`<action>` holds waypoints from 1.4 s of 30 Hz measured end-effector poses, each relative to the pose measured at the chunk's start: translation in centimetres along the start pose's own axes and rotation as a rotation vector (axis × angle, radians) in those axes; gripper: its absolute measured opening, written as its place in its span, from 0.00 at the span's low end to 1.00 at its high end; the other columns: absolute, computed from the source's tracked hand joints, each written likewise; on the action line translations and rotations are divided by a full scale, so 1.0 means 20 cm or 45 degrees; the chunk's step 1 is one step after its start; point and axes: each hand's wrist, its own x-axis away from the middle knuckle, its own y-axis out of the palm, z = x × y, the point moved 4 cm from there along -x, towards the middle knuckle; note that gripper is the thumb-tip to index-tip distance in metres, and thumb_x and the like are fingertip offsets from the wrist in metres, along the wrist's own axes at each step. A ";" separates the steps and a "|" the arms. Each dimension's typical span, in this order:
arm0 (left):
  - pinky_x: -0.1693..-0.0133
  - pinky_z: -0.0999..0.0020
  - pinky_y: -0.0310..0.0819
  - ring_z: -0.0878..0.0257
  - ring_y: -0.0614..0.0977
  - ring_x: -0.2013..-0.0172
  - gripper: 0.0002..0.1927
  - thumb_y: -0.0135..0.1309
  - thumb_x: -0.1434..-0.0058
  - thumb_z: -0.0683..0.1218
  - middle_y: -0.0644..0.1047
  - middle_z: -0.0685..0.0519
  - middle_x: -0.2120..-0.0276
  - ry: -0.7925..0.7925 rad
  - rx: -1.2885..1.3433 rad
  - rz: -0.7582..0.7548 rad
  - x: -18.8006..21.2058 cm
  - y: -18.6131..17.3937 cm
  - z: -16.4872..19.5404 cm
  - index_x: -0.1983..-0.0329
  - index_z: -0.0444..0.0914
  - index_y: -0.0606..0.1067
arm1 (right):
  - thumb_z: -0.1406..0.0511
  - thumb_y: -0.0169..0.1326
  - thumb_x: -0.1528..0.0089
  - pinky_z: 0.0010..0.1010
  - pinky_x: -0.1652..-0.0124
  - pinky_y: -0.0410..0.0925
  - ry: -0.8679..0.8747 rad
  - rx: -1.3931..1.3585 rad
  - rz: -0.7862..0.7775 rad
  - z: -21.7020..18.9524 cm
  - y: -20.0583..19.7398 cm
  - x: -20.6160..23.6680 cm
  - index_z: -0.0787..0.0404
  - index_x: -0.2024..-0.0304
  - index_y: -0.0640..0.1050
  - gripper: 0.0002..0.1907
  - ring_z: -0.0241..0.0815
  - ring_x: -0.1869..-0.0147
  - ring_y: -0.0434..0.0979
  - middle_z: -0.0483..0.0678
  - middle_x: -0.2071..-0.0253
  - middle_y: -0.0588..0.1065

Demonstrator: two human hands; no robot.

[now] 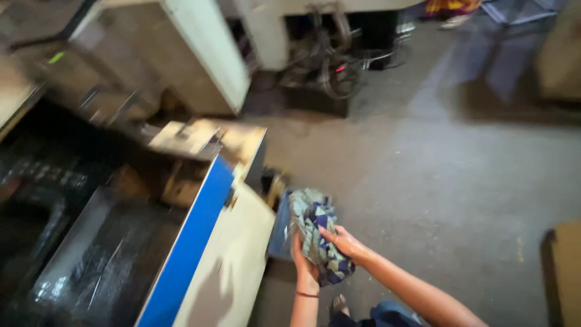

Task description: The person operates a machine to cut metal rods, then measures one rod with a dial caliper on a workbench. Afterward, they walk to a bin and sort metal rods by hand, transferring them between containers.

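A bunched rag with a blue, green and white pattern (pixel 315 224) is held low in the middle of the head view, above the concrete floor. My left hand (pixel 302 263) grips it from below and behind. My right hand (pixel 344 242) presses on its right side with the fingers laid over the cloth. Both hands hold the rag just right of the cream and blue machine housing (pixel 206 242). The image is blurred by motion.
A large machine with a dark oily open bay (pixel 97 254) fills the left. More cream machine cabinets and tangled cables (pixel 327 60) stand at the back. Grey concrete floor (pixel 460 181) spreads to the right, with a brown box (pixel 566 272) at the right edge.
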 end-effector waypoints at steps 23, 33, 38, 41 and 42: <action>0.47 0.59 0.80 0.55 0.82 0.48 0.27 0.56 0.35 0.50 0.79 0.45 0.46 -1.084 -0.653 -1.021 -0.56 2.45 -2.22 0.36 0.33 0.70 | 0.43 0.46 0.37 0.58 0.42 0.66 -0.508 -1.271 0.989 -0.85 -2.73 0.22 0.53 0.33 0.67 0.36 0.54 0.35 0.68 0.50 0.36 0.66; 0.52 0.62 0.78 0.58 0.82 0.53 0.21 0.53 0.34 0.47 0.79 0.49 0.51 -0.824 -0.690 -1.136 -0.77 3.69 -3.50 0.39 0.36 0.69 | 0.50 0.53 0.37 0.44 0.45 0.74 -0.600 -1.075 1.017 -1.29 -4.25 0.33 0.63 0.41 0.74 0.30 0.49 0.46 0.81 0.54 0.46 0.79; 0.51 0.60 0.78 0.53 0.81 0.51 0.26 0.51 0.31 0.50 0.77 0.42 0.48 -1.086 -0.956 -1.412 -0.61 4.04 -4.23 0.38 0.26 0.68 | 0.48 0.49 0.38 0.44 0.45 0.73 -0.817 -1.248 1.331 -1.33 -4.87 0.59 0.62 0.39 0.73 0.33 0.51 0.46 0.81 0.54 0.45 0.78; 0.43 0.63 0.72 0.56 0.76 0.42 0.32 0.50 0.32 0.53 0.72 0.46 0.40 -1.101 -1.146 -1.599 -0.42 4.15 -4.66 0.31 0.31 0.60 | 0.46 0.47 0.39 0.45 0.46 0.73 -0.982 -1.430 1.420 -1.29 -5.28 0.85 0.61 0.38 0.73 0.35 0.53 0.46 0.81 0.54 0.44 0.78; 0.40 0.64 0.70 0.57 0.74 0.38 0.35 0.49 0.33 0.55 0.70 0.49 0.36 -1.104 -1.196 -1.679 -0.31 4.19 -4.81 0.27 0.35 0.57 | 0.46 0.46 0.39 0.45 0.46 0.73 -1.048 -1.473 1.401 -1.28 -5.42 0.94 0.61 0.38 0.73 0.35 0.53 0.46 0.81 0.54 0.44 0.78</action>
